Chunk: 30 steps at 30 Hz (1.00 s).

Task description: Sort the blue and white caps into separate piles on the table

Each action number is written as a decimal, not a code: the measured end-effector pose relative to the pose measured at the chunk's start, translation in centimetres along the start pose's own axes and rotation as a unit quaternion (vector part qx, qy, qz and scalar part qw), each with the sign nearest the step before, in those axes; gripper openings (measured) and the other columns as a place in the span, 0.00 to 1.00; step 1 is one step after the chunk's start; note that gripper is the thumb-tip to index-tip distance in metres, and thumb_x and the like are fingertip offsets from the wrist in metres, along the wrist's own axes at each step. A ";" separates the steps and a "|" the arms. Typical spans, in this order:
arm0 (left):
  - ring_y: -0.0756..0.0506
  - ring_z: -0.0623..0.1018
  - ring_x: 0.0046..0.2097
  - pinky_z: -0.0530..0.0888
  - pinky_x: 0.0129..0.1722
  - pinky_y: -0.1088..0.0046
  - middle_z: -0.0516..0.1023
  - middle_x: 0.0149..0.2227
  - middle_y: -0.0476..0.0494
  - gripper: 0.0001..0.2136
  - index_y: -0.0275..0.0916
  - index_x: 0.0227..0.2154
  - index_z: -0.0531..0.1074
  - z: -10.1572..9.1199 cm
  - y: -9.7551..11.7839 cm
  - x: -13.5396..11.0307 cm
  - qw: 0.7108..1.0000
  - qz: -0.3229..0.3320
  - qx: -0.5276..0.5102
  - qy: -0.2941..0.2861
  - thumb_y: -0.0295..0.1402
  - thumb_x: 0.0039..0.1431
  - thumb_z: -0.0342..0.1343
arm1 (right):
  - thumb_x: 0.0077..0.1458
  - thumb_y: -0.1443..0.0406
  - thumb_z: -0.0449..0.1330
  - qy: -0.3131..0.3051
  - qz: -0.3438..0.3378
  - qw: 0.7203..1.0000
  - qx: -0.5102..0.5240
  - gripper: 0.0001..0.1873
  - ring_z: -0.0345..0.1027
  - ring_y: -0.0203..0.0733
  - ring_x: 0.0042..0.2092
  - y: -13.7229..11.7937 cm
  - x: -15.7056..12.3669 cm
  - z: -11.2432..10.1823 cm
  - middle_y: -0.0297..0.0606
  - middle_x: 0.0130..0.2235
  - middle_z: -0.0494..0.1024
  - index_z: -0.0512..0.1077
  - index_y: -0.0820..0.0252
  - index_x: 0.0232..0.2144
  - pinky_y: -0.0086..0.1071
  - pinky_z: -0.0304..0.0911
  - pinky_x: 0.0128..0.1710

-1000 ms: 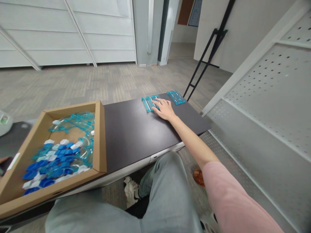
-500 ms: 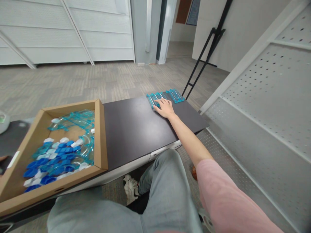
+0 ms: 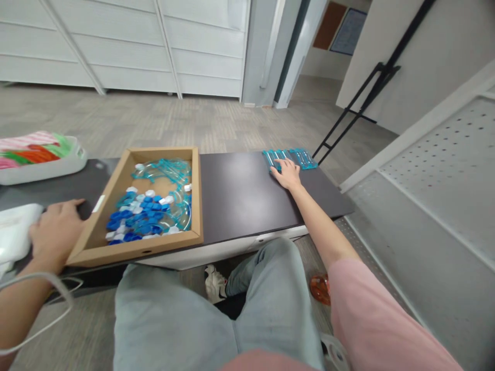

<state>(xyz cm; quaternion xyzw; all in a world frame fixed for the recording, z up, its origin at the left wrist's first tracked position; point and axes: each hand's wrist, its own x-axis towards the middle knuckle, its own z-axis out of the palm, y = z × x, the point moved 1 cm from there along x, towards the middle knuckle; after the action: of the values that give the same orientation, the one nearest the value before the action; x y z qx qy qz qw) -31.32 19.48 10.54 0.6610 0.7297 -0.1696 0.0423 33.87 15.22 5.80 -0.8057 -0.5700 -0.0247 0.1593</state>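
Observation:
At the far right end of the dark table, my right hand [image 3: 288,174] lies over a flat row of clear teal plastic pieces [image 3: 273,156]. Its fingers are spread and touch the near edge of the row. A second teal group [image 3: 307,158] lies just beyond it. My left hand [image 3: 58,229] rests on the table between a white device [image 3: 17,229] and the cardboard box [image 3: 197,206]. One finger is stretched out; the others are partly hidden and blurred. Inside the box are blue caps [image 3: 143,219], white caps and curved teal pieces [image 3: 170,170].
A white basket [image 3: 46,170] of colourful items stands at the back left. A white cable [image 3: 64,288] loops by my left wrist. The dark table [image 3: 240,201] spans the front. A perforated panel [image 3: 433,154] and a black stand [image 3: 363,105] are at the right.
The view has swung left, so the box and right hand sit further right in the picture. My left hand, the white device and the basket have come into view. The right hand stays on the teal pieces.

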 end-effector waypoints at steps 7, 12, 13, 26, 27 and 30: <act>0.22 0.75 0.77 0.72 0.73 0.42 0.73 0.78 0.14 0.34 0.30 0.76 0.72 1.8 -1.1 1.1 0.974 -0.022 -0.152 0.167 0.47 0.78 0.45 | 0.80 0.49 0.53 0.085 -0.024 0.996 0.028 0.33 0.61 0.78 0.72 -1.4 -0.4 -0.5 0.71 0.74 0.77 0.82 0.61 0.70 0.67 0.55 0.70; 0.23 0.74 0.76 0.69 0.74 0.41 0.73 0.77 0.15 0.32 0.29 0.76 0.70 1.5 -1.0 0.7 0.969 -0.002 -0.178 0.170 0.46 0.80 0.48 | 0.80 0.53 0.55 0.062 -0.144 0.985 0.075 0.25 0.73 0.70 0.65 -12.0 0.0 -1.0 0.58 0.63 0.86 0.82 0.54 0.67 0.62 0.59 0.69; 0.22 0.74 0.75 0.69 0.74 0.42 0.73 0.77 0.15 0.32 0.28 0.76 0.70 1.6 -1.0 0.6 0.969 -0.004 -0.181 0.170 0.46 0.80 0.48 | 0.80 0.54 0.55 0.034 -0.190 0.977 0.087 0.24 0.76 0.66 0.62 -15.2 0.0 -1.1 0.54 0.60 0.87 0.82 0.54 0.65 0.59 0.59 0.69; 0.22 0.73 0.75 0.66 0.74 0.41 0.74 0.76 0.17 0.31 0.29 0.75 0.72 2.1 -0.9 0.6 0.956 0.009 -0.222 0.190 0.45 0.80 0.49 | 0.72 0.57 0.68 -0.125 -0.289 0.947 -0.067 0.22 0.84 0.68 0.63 -36.5 -0.6 3.3 0.52 0.62 0.91 0.82 0.54 0.64 0.59 0.60 0.71; 0.22 0.73 0.75 0.66 0.74 0.41 0.74 0.76 0.16 0.31 0.29 0.75 0.72 2.2 -0.9 0.6 0.955 0.006 -0.223 0.196 0.45 0.79 0.49 | 0.73 0.58 0.65 -0.123 -0.288 0.948 -0.057 0.20 0.85 0.67 0.62 -36.2 -0.5 3.3 0.51 0.60 0.92 0.82 0.54 0.63 0.60 0.61 0.71; 0.21 0.73 0.75 0.65 0.74 0.40 0.74 0.76 0.15 0.32 0.29 0.75 0.72 2.3 -0.8 0.7 0.953 0.005 -0.227 0.201 0.45 0.79 0.49 | 0.76 0.59 0.61 -0.121 -0.281 0.952 0.018 0.17 0.85 0.66 0.62 -35.2 0.3 2.9 0.49 0.57 0.92 0.82 0.52 0.60 0.60 0.64 0.71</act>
<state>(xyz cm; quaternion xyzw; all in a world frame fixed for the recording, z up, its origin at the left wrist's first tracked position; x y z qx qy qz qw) -32.54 19.38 8.39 0.6582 0.7389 0.1370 0.0443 0.98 26.88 11.16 -0.6071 -0.7884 0.0393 0.0907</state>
